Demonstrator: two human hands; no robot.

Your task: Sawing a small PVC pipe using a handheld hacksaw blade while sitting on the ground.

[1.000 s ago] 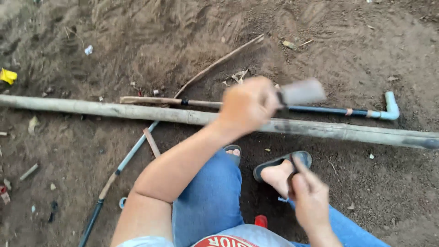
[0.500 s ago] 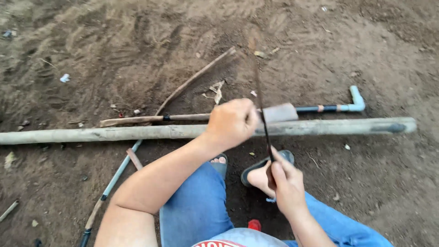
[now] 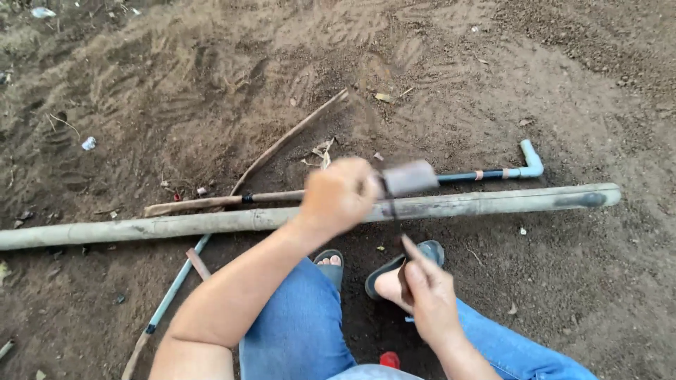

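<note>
Your left hand [image 3: 339,197] has swung a bit higher since before, fist shut tight on the gray hammer [image 3: 408,179] over the long pole [image 3: 211,222] — heavy and hard, so grip its handle — while your right hand [image 3: 429,295] pinches a thin stick [image 3: 403,285].

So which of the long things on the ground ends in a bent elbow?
The thin blue pipe behind the thick grey pole; its right end turns upward.

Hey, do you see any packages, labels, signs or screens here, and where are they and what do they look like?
No signs, screens or whole packages.
Wrapper scrap: on the dirt at far left, small, crumpled, whitish-blue.
Wrapper scrap: at the top left edge, flat, pale.
Tape bands: around the blue pipe near its elbow, narrow, orange-tan.
</note>
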